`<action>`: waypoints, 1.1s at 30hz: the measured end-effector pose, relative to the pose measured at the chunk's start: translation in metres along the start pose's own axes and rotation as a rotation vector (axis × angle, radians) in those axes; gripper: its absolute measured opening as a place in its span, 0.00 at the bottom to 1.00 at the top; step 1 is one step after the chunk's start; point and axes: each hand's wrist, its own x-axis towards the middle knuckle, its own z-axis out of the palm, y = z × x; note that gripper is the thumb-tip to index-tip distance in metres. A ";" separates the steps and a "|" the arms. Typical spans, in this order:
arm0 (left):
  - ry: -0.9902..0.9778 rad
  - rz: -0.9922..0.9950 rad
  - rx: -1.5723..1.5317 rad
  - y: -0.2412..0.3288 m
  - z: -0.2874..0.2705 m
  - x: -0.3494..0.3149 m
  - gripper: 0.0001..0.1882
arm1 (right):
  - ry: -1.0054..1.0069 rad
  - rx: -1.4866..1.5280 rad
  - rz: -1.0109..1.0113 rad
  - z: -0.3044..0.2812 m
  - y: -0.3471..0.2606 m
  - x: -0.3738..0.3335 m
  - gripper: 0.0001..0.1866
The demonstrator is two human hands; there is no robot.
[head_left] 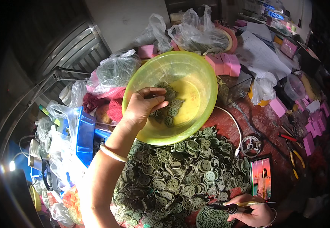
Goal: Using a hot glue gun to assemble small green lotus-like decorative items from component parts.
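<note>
My left hand [144,106] reaches over the yellow-green plastic basin [134,127], its thumb and fingers drawn together in a pinch. Whatever lies between the fingertips is hidden. Several green openwork disc pieces [173,111] lie in the basin beside and below that hand. At the lower right, my right hand [254,213] is closed around a slim pen-shaped tool [231,208] with a dark ribbed end pointing left. A large heap of similar green disc pieces [172,184] covers the table in front of the basin. Beneath the tool's dark end sits a round green textured pad [212,218].
A lit phone [261,178] stands near my right hand. Beside it are pliers [296,161], a white cable [235,125] and a round metal stand [251,146]. Pink blocks [225,64], plastic bags [201,32] and papers [264,55] crowd behind; a blue bin [84,136] stands left.
</note>
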 end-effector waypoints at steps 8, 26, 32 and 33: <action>0.067 0.007 0.129 -0.008 -0.008 0.008 0.11 | -0.023 -0.083 -0.154 -0.001 0.001 0.004 0.09; 0.426 -0.034 0.096 0.017 -0.005 -0.009 0.17 | -0.066 -0.036 -0.082 -0.004 -0.001 0.000 0.10; 0.394 -0.061 0.027 0.047 0.015 -0.085 0.16 | 0.005 -0.098 -0.067 -0.004 0.009 -0.007 0.13; 0.409 -0.083 0.058 0.052 0.027 -0.100 0.14 | 0.018 -0.102 -0.068 -0.002 0.008 -0.006 0.13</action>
